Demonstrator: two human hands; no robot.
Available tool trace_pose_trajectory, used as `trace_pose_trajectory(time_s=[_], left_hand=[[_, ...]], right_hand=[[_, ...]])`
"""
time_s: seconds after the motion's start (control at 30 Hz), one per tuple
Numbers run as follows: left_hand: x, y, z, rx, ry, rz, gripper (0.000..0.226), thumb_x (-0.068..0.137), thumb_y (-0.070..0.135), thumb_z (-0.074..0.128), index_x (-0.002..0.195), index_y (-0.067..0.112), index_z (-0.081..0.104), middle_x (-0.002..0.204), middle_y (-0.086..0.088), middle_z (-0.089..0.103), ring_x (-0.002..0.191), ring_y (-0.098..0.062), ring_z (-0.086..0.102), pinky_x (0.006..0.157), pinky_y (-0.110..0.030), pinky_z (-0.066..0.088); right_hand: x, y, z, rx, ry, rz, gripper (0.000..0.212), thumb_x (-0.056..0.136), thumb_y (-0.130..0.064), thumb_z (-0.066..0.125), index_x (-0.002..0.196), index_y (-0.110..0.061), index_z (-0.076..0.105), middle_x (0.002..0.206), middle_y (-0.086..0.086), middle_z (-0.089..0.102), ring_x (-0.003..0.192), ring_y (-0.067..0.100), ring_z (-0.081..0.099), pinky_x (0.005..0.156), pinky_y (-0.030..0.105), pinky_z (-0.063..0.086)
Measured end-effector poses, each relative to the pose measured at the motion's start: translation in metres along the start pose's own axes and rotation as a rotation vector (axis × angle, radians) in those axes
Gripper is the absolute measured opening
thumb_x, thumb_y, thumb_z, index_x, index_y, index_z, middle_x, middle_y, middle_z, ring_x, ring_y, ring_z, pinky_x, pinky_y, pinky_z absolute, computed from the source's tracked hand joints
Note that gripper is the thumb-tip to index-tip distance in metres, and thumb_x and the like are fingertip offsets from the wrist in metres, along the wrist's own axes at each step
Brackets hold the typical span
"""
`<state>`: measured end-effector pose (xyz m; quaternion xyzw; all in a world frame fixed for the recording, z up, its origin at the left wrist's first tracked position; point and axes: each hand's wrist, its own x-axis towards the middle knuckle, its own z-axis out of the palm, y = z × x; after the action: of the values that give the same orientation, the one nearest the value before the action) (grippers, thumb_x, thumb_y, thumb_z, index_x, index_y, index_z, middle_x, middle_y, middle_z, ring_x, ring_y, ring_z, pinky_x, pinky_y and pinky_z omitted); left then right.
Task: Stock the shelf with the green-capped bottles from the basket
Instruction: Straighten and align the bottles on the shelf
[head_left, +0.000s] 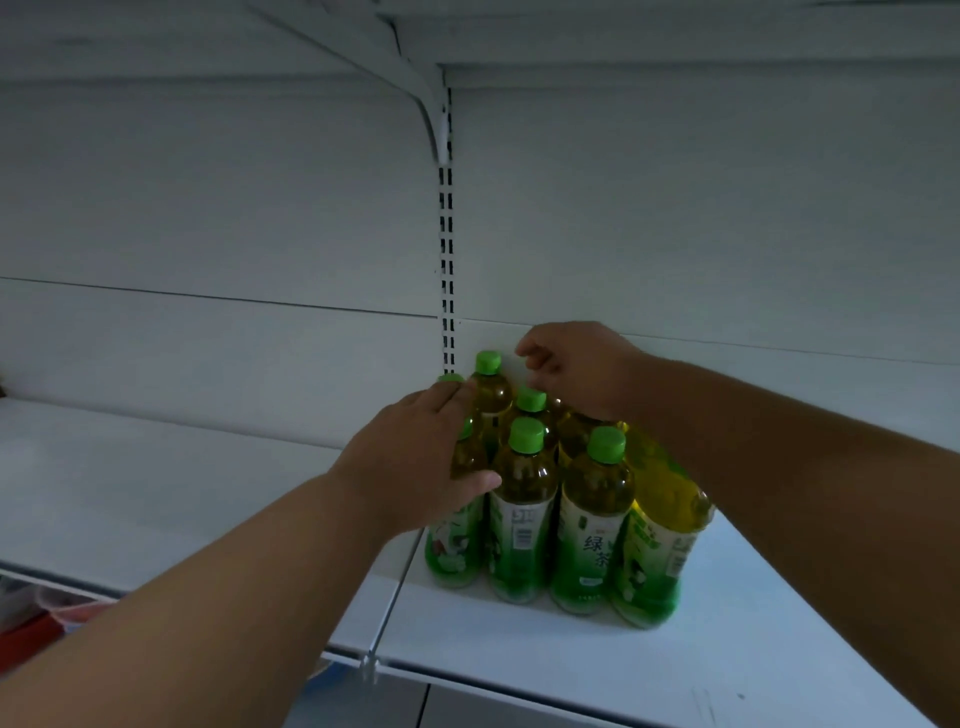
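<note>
Green-capped bottles (524, 499) of clear plastic, filled with yellow-green tea and wrapped in green and white labels, stand upright in a tight cluster on the white metal shelf (701, 644), pushed back near the white rear panel (675, 208) and just right of the slotted white upright (447, 249). Starting at the far left, a red and clear object (47, 618) shows below the shelf edge, too blurred to identify. Your left forearm comes up from the lower left, and your left hand (415, 462) lies against the left side of the cluster. Its fingers (452, 395) reach over the left-most bottles, hiding most of them, and its thumb (475, 480) presses the shoulder of a front-row bottle. The hand is cupped loosely around that side rather than closed on any single bottle. Moving right, the front row shows three full bottles side by side, the middle one with Chinese characters on its label. Behind them, one bottle's green cap (488, 362) rises highest near the rear panel. Your right hand (576, 369) is above the back right of the cluster, fingers curled downward; its fingertips (537, 382) sit just over another cap. You cannot tell whether it actually grips a bottle, as the palm hides what lies beneath. Your right forearm crosses over the right-most bottle and leaves at the right edge.
</note>
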<state>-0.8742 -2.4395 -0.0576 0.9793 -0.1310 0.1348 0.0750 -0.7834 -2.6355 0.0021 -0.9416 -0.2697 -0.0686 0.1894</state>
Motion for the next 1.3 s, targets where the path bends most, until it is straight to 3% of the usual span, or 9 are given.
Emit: trace_pose_trajectory(time_s=[0.2, 0.33, 0.43, 0.53, 0.63, 0.77, 0.93, 1.13, 1.3], left_hand=[[0.042, -0.001, -0.013, -0.062, -0.094, -0.062, 0.082, 0.099, 0.056, 0.043, 0.160, 0.016, 0.005, 0.167, -0.001, 0.001, 0.153, -0.018, 0.006, 0.123, -0.036, 0.012], [0.060, -0.015, 0.000, -0.291, -0.168, -0.240, 0.063, 0.105, 0.044, 0.039, 0.156, 0.011, 0.025, 0.162, -0.008, 0.025, 0.147, -0.025, 0.027, 0.118, -0.035, 0.023], [0.065, -0.010, 0.004, -0.313, -0.206, -0.241, 0.054, 0.105, 0.036, 0.041, 0.153, 0.014, 0.031, 0.156, -0.011, 0.035, 0.140, -0.026, 0.036, 0.111, -0.033, 0.030], [0.075, -0.008, 0.003, -0.278, -0.241, -0.222, 0.040, 0.102, 0.036, 0.042, 0.137, 0.017, 0.048, 0.142, -0.014, 0.048, 0.133, -0.031, 0.044, 0.109, -0.047, 0.040], [0.086, -0.010, 0.005, -0.262, -0.295, -0.228, 0.052, 0.096, 0.041, 0.040, 0.138, 0.011, 0.046, 0.144, -0.018, 0.047, 0.134, -0.034, 0.044, 0.106, -0.051, 0.043], [0.085, -0.003, 0.004, -0.164, -0.268, -0.171, 0.062, 0.104, 0.026, 0.040, 0.158, 0.010, 0.016, 0.163, -0.016, 0.018, 0.149, -0.029, 0.019, 0.121, -0.039, 0.019], [0.079, 0.006, 0.004, -0.205, -0.248, -0.107, 0.060, 0.107, 0.041, 0.029, 0.160, 0.021, 0.010, 0.167, -0.004, 0.003, 0.153, -0.017, 0.000, 0.119, -0.028, -0.001], [0.067, 0.017, -0.002, -0.134, -0.282, -0.013, 0.097, 0.075, 0.077, 0.004, 0.159, 0.028, 0.010, 0.167, 0.001, 0.006, 0.153, -0.021, 0.005, 0.124, -0.040, 0.006], [0.068, 0.021, -0.008, -0.027, -0.367, -0.005, 0.102, 0.072, 0.078, 0.005, 0.160, 0.026, 0.002, 0.167, 0.002, -0.002, 0.153, -0.019, -0.002, 0.124, -0.037, 0.002]], right_hand=[[-0.013, 0.017, -0.007, -0.065, -0.017, 0.023, 0.033, 0.092, -0.025, 0.067, 0.125, -0.022, 0.063, 0.111, -0.004, 0.068, 0.102, 0.015, 0.063, 0.090, 0.028, 0.050], [-0.008, 0.021, 0.002, -0.081, -0.023, 0.009, 0.031, 0.093, -0.028, 0.066, 0.123, -0.022, 0.064, 0.110, -0.003, 0.068, 0.099, 0.015, 0.062, 0.085, 0.025, 0.047], [0.001, 0.021, 0.010, -0.119, -0.075, 0.003, 0.029, 0.091, -0.034, 0.067, 0.119, -0.025, 0.064, 0.106, -0.004, 0.066, 0.099, 0.018, 0.061, 0.087, 0.032, 0.051], [0.007, 0.019, 0.016, -0.136, -0.150, -0.003, 0.031, 0.089, -0.039, 0.068, 0.117, -0.028, 0.063, 0.103, -0.004, 0.064, 0.097, 0.019, 0.060, 0.086, 0.034, 0.051], [0.010, 0.016, 0.018, -0.139, -0.166, -0.008, 0.032, 0.088, -0.041, 0.069, 0.117, -0.028, 0.063, 0.102, -0.004, 0.061, 0.099, 0.020, 0.059, 0.085, 0.034, 0.049], [0.009, 0.015, 0.018, -0.163, -0.173, -0.003, 0.038, 0.087, -0.042, 0.070, 0.121, -0.026, 0.061, 0.109, -0.001, 0.063, 0.102, 0.021, 0.058, 0.083, 0.031, 0.046], [-0.002, 0.023, 0.005, -0.121, -0.097, 0.030, 0.038, 0.091, -0.035, 0.067, 0.127, -0.025, 0.061, 0.111, -0.002, 0.065, 0.104, 0.019, 0.059, 0.078, 0.023, 0.040], [-0.022, 0.033, 0.003, -0.142, -0.034, 0.070, 0.023, 0.096, -0.028, 0.059, 0.117, -0.023, 0.066, 0.113, 0.000, 0.066, 0.104, 0.019, 0.059, 0.080, 0.028, 0.043], [-0.040, 0.044, -0.007, -0.109, 0.063, 0.106, 0.025, 0.098, -0.021, 0.054, 0.120, -0.020, 0.067, 0.114, 0.001, 0.066, 0.103, 0.020, 0.059, 0.080, 0.027, 0.042]])
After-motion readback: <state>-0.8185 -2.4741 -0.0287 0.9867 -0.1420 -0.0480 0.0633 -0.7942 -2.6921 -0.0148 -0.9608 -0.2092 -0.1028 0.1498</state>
